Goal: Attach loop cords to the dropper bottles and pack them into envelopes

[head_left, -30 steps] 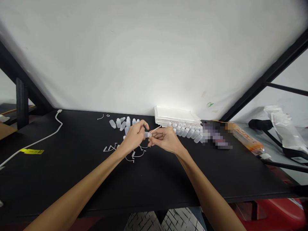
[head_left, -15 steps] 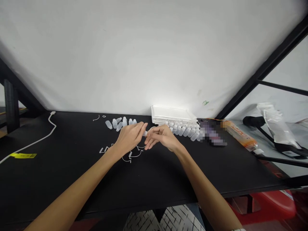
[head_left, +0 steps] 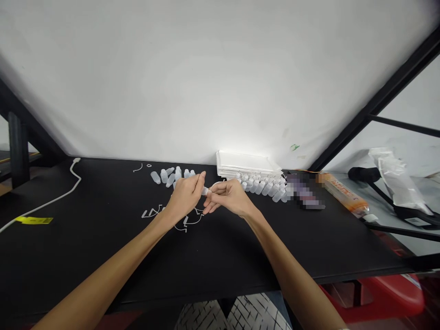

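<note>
A pale grey wall (head_left: pixel 192 82) fills the upper part of the frame, and a black table (head_left: pixel 220 266) stretches below it. In the head view, the left hand (head_left: pixel 185 196) is just left of the frame's centre, its fingers closed around a small translucent bottle (head_left: pixel 205 191). One end of the bottle sticks out toward the right hand (head_left: pixel 229 197), whose thumb and index finger are together at that end; the other fingers are loosely extended. Exactly what they pinch there is too small to tell.

Behind the left hand lies a loose group of similar bottles (head_left: pixel 178 173), some upright and some on their sides. Thin white tubes (head_left: pixel 193 223) are scattered below that hand. Right of centre, a row of capped bottles (head_left: pixel 260 187) leans against a stack of white sheets (head_left: pixel 245 162). Farther right are a blurred-out item (head_left: pixel 307 192) and an orange-and-clear packet (head_left: pixel 343 195). A white cable (head_left: pixel 58 198) with a yellow tag (head_left: pixel 35 220) crosses the left side, and a red stool (head_left: pixel 388 295) shows at lower right.
</note>
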Motion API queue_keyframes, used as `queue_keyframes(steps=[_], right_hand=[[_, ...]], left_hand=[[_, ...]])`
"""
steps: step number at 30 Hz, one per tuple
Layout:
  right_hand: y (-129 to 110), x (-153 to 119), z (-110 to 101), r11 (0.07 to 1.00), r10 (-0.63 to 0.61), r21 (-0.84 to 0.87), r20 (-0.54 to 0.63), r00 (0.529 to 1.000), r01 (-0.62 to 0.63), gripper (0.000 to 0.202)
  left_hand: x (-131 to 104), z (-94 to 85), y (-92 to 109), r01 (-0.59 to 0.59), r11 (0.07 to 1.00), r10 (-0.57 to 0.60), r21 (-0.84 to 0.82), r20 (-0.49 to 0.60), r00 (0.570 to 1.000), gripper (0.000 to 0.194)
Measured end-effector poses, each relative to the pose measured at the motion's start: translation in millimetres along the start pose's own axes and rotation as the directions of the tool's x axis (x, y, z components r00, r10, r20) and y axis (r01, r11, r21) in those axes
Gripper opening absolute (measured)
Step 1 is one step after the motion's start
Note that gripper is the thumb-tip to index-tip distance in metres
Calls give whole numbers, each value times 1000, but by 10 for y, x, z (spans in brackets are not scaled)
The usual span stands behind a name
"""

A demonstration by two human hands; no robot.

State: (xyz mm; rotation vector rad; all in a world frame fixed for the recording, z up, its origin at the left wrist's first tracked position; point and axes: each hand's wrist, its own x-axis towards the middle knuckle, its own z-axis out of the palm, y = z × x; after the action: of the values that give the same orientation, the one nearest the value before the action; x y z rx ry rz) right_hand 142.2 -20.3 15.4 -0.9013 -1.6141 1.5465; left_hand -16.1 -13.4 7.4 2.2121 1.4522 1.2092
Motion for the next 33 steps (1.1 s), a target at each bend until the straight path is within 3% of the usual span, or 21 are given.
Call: queue_keyframes(steps=[12,17,22,26,30,33], right_hand=[[27,-18,-35,975,-83,-207,21,996,86,22],[60,17,-156,932,-48,-362,-62,997,22,18],[160,74,-186,707,-186,-706,-122,975,47,12],[238,99,-39,517,-268,-853,-88,959,66,15],[262,185,134,465,-298,-884,-104,949,49,21],[248,298,271,384,-308,-921,-55,950,71,24]], left_hand=[[28,-28,53,117,988,-113,-96,45,993,49],[88,-98,-76,300,881,-272,-366,129,954,47],[168,-225,-179,392,697,-334,-601,211,919,36],[205,-281,-216,309,701,-327,-643,95,940,33],[217,-293,-239,234,719,-299,-655,13,954,30],[218,-292,-247,215,708,-291,-673,-1,957,28]])
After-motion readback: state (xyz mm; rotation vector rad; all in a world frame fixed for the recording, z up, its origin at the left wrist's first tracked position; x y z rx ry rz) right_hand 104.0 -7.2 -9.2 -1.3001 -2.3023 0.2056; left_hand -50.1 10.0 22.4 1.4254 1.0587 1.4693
